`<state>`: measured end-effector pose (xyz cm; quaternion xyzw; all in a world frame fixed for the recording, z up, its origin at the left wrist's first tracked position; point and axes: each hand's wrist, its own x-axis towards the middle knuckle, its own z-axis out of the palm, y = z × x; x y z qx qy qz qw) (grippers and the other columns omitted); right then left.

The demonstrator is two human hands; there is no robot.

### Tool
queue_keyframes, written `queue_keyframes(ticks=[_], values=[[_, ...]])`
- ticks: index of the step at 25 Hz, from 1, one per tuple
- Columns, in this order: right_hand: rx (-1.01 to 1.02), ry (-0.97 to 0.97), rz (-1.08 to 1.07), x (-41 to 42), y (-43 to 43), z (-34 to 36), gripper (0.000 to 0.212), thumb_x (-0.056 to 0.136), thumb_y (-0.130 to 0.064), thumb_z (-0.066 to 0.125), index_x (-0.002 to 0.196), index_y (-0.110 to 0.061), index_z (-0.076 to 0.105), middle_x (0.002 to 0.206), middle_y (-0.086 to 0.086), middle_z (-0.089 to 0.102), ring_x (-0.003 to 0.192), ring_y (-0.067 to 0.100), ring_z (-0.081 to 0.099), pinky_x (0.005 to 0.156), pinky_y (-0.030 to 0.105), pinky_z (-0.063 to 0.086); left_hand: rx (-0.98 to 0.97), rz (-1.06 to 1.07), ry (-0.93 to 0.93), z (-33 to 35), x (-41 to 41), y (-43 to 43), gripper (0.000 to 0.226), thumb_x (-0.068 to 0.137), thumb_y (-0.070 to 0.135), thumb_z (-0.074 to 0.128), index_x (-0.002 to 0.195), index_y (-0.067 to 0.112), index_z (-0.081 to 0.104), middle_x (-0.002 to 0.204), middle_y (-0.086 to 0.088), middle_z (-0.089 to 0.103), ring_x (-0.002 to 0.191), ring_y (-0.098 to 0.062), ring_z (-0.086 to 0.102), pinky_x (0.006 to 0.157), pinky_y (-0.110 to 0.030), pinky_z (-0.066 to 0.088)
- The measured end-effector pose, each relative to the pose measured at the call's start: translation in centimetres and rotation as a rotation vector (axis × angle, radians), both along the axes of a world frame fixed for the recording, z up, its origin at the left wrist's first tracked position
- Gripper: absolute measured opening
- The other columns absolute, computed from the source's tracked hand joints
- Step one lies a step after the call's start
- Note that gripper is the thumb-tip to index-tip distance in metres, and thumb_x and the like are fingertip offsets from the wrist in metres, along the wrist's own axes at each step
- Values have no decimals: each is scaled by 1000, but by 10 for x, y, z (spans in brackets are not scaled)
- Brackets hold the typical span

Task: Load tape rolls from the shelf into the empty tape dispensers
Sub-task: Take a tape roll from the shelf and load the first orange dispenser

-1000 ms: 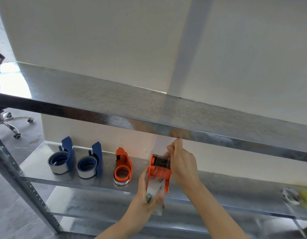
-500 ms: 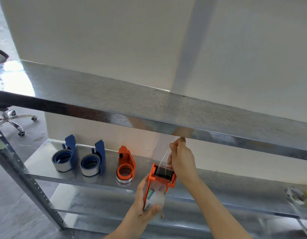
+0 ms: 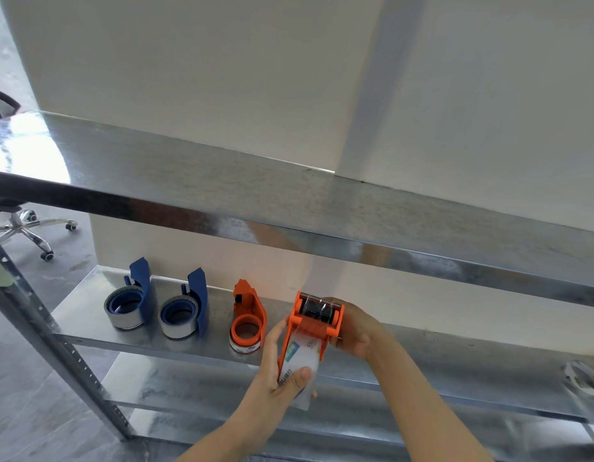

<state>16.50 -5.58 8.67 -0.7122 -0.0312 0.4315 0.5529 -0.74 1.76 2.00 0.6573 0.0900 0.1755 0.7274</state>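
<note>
My left hand [image 3: 278, 368] grips the clear tape roll seated in an orange tape dispenser [image 3: 314, 323], thumb across the roll's label. My right hand [image 3: 354, 328] holds the dispenser's right side near its black roller; its fingers are hidden behind the orange frame. On the middle shelf [image 3: 89, 335] stand two blue dispensers [image 3: 132, 303] [image 3: 185, 310] with silver-grey rolls and another orange dispenser [image 3: 247, 323] with a roll.
The upper shelf's metal edge [image 3: 289, 235] runs just above my hands. A loose tape roll [image 3: 581, 376] lies at the far right of the middle shelf. A lower shelf [image 3: 189, 381] sits beneath. An office chair base [image 3: 28, 228] stands on the floor at left.
My right hand came down from pulling the tape strand upward and now holds the dispenser's side by the roller. The dispenser sits slightly lower and more upright in my left hand.
</note>
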Motion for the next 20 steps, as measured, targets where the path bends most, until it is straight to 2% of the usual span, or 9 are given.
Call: queue_keyframes(ticks=[2, 4, 6, 8, 10, 13, 16, 18, 20], values=[[84, 8, -35, 2, 1, -9, 21, 90, -17, 55, 76, -21, 70, 76, 5, 58, 66, 15, 51, 55, 24, 36, 7, -14, 9, 0, 3, 3, 75, 85, 49, 64, 144, 47, 17, 140, 34, 40, 131, 6, 43, 101, -14, 44], [159, -51, -76, 2, 0, -19, 26, 92, -17, 53, 77, -21, 75, 80, 6, 67, 72, 16, 59, 60, 23, 46, 5, -18, 34, -1, 10, 6, 73, 88, 44, 63, 144, 47, 17, 141, 30, 40, 131, 7, 43, 102, -15, 44], [217, -154, -59, 0, -5, -33, 33, 99, -32, 46, 92, -25, 77, 95, 2, 75, 90, 18, 67, 79, 28, 53, -18, 6, 67, -7, 21, 10, 69, 91, 34, 62, 144, 44, 18, 142, 25, 42, 128, 10, 44, 95, -7, 43], [276, -230, 50, -2, -11, -48, 44, 100, -52, 34, 114, -31, 69, 116, -4, 72, 109, 11, 65, 92, 32, 52, -30, 23, 95, -17, 35, 16, 66, 92, 31, 60, 143, 43, 18, 138, 32, 43, 126, 15, 43, 91, -2, 42], [288, -266, 143, -2, -14, -63, 45, 92, -58, 48, 126, -31, 59, 125, -5, 67, 115, 9, 62, 92, 33, 54, 10, 24, 119, -30, 49, 20, 67, 92, 36, 59, 145, 42, 17, 140, 36, 38, 131, 17, 35, 95, 0, 37], [205, -306, 87, 12, -7, -86, 53, 80, -40, 75, 125, -22, 54, 117, -1, 70, 109, 14, 66, 95, 37, 55, 41, -4, 168, -56, 73, 23, 71, 92, 42, 58, 147, 41, 13, 147, 31, 32, 134, 19, 28, 99, -1, 33], [138, -330, 3, 30, 7, -105, 39, 86, -22, 71, 122, -17, 55, 110, 1, 72, 103, 14, 68, 91, 32, 54, 72, 7, 191, -81, 95, 26, 67, 96, 26, 56, 147, 38, 14, 146, 29, 31, 135, 15, 30, 97, 3, 31], [131, -339, -5, 41, 14, -116, 36, 88, -21, 69, 121, -18, 54, 110, 0, 71, 103, 11, 66, 82, 21, 53, 22, 14, 189, -92, 107, 30, 67, 96, 16, 56, 147, 35, 18, 147, 24, 35, 136, 10, 33, 96, 0, 35], [124, -348, -6, 50, 20, -127, 35, 88, -24, 68, 119, -21, 52, 111, -1, 68, 107, 10, 63, 79, 18, 51, 14, 21, 202, -98, 116, 33, 66, 95, 15, 56, 145, 40, 20, 144, 24, 39, 133, 11, 36, 94, -1, 38]])
